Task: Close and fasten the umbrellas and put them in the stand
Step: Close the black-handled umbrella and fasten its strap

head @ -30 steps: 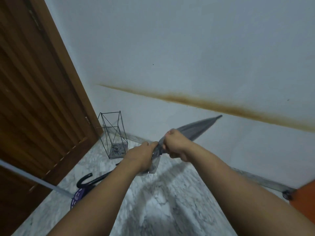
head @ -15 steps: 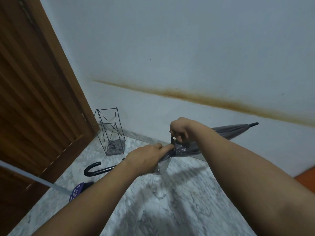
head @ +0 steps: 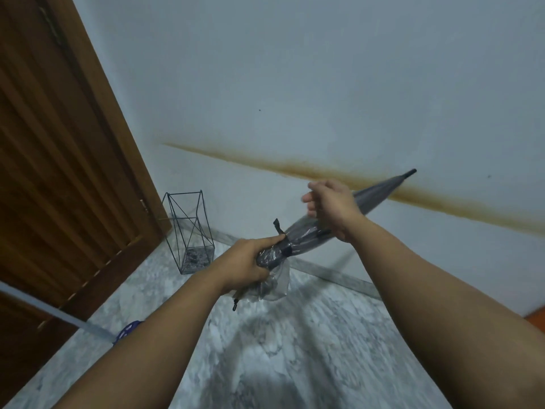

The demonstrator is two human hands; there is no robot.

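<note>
A closed grey umbrella points up and to the right, its black tip near the brown stain on the wall. My left hand grips the bunched lower end of its canopy, where a dark strap runs round the folds and one strap end sticks up. My right hand hovers just above the canopy with loosely curled fingers, blurred and holding nothing. The black wire umbrella stand stands empty on the floor in the corner, to the left of my hands.
A wooden door fills the left side. A pale pole slants across the lower left, ending by a purple object on the marble floor. An orange edge shows at the far right. The white wall is close ahead.
My right hand has let go of the strap and lifted off the umbrella. The umbrella's tip has tilted upward. The black hooked handle on the floor is out of view.
</note>
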